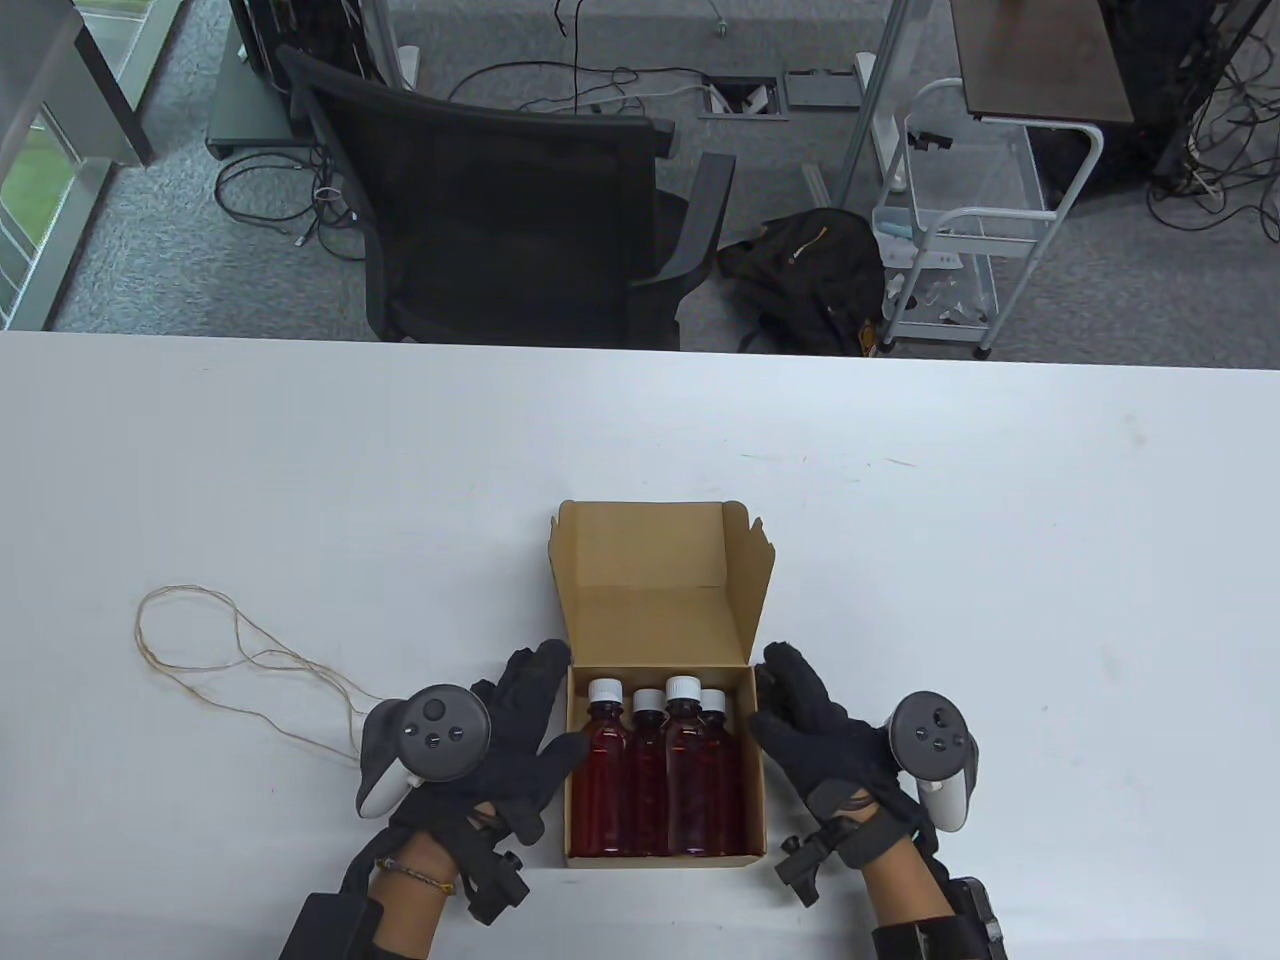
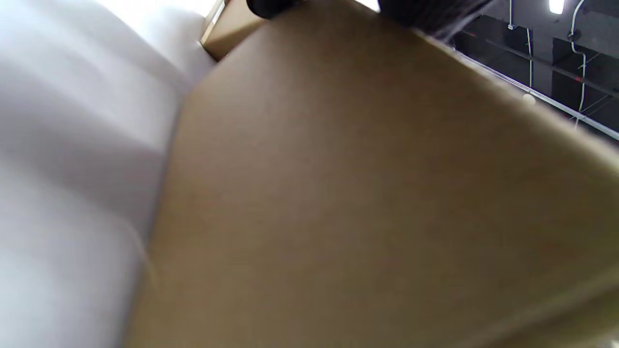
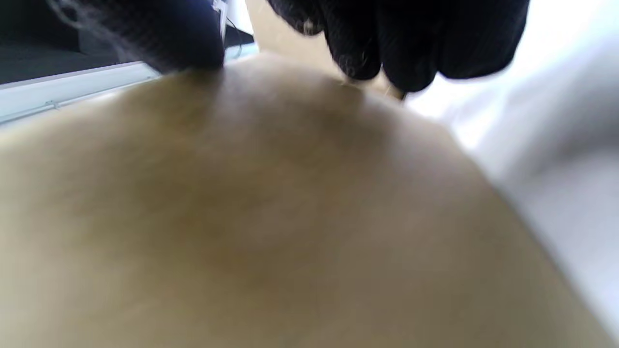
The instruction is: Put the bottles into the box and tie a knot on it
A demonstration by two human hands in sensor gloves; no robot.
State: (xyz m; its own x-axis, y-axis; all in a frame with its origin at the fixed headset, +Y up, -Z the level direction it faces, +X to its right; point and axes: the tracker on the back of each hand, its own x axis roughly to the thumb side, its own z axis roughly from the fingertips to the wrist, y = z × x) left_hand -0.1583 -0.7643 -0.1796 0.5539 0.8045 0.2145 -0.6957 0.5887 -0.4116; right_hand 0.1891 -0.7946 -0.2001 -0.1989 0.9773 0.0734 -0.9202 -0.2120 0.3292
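An open cardboard box (image 1: pixel 650 570) stands near the table's front edge, its lid flap tilted back. Several red bottles (image 1: pixel 660 775) with white caps stand side by side inside it. My left hand (image 1: pixel 525 720) lies flat against the box's left wall, fingers straight, thumb at the rim. On the opposite side my right hand (image 1: pixel 805 715) presses the right wall with straight fingers. A thin brown string (image 1: pixel 200 640) lies looped on the table to the left. Each wrist view is filled by a box wall (image 2: pixel 362 193) (image 3: pixel 266 217), with gloved fingers (image 2: pixel 425 12) (image 3: pixel 411 43) at the top.
The white table (image 1: pixel 1000 600) stretches wide on both sides of the box. Beyond its far edge stand a black office chair (image 1: pixel 500 200), a dark backpack (image 1: pixel 810 270) on the floor and a white cart (image 1: pixel 960 230).
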